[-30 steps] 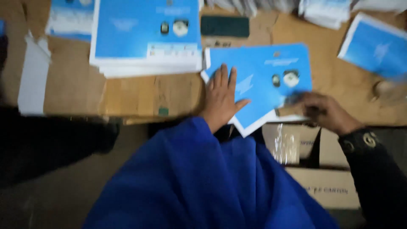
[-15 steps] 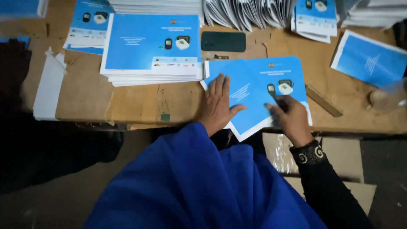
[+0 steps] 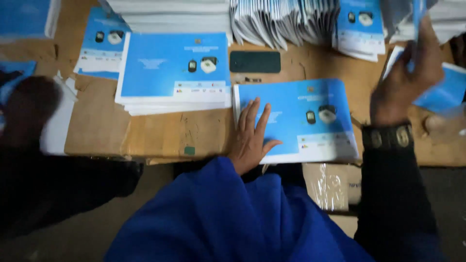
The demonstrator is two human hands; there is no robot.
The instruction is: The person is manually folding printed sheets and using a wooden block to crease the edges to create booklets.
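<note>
A blue booklet (image 3: 301, 114) with small device pictures lies at the front edge of the cardboard-covered table (image 3: 150, 138). My left hand (image 3: 250, 136), coming out of a blue sleeve, rests flat with fingers spread on the booklet's left part. My right hand (image 3: 403, 80), in a dark sleeve with a studded wristband, is raised above the table to the right of the booklet. It pinches a thin blue sheet (image 3: 418, 22) that is blurred. Another blue leaflet (image 3: 449, 92) lies behind that hand.
A thick stack of the same blue booklets (image 3: 174, 70) sits left of mine, with a dark phone (image 3: 255, 61) between them. Fanned folded leaflets (image 3: 286, 24) and more stacks (image 3: 360, 26) line the back. A dark figure (image 3: 29, 114) is at the left. Boxes (image 3: 335, 187) stand below the table.
My right hand has lifted off the booklet's lower right corner and gone up and to the right, now holding a blue sheet. My left hand has stayed flat on the booklet.
</note>
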